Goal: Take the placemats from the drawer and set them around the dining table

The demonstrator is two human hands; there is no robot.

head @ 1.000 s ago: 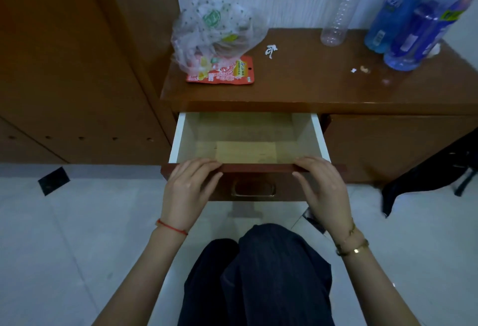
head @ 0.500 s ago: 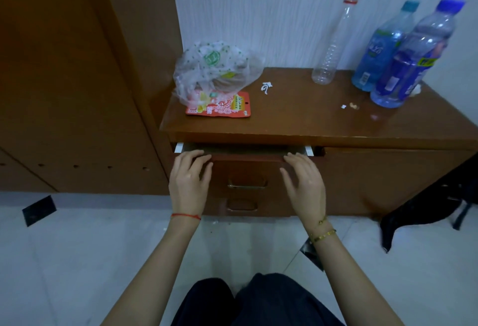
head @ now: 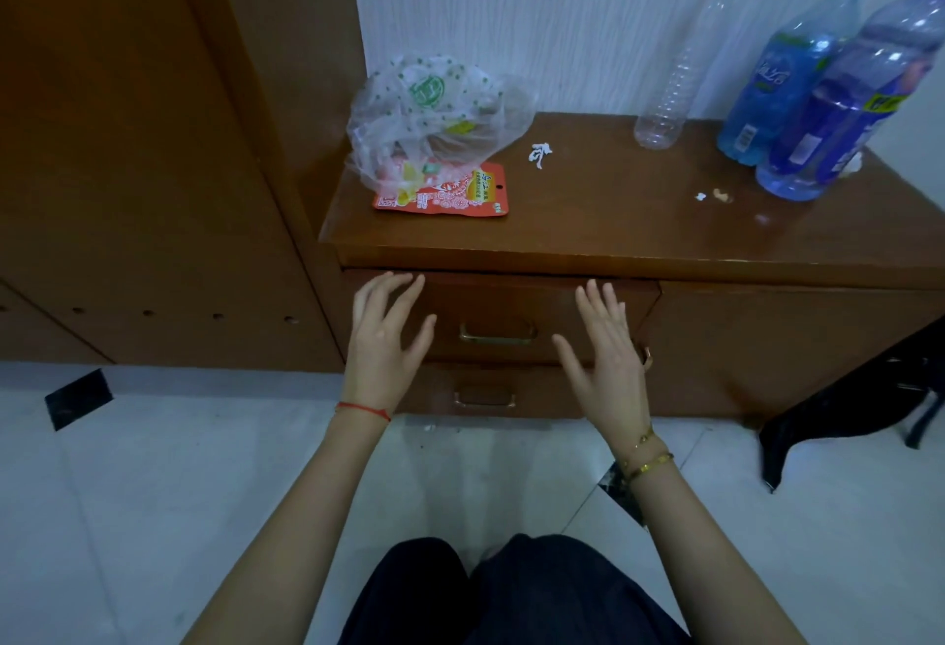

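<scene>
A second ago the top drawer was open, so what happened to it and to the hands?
The top drawer slid all the way in and is now closed. The left hand and right hand, which were holding its front edge, let go and now spread open in front of it. The plastic bag, red packet and bottles on the cabinet top stayed put.

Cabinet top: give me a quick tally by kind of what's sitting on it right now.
Plastic bottles: 3 (clear empty bottle, teal-capped bottle, blue-capped bottle)
Plastic bags: 1 (spotted plastic bag)
Snack packets: 1 (red packet, partly under the bag)
Paper scraps: 1 (white scrap)
Small crumbs: 2 (crumbs)
Total: 8
</scene>
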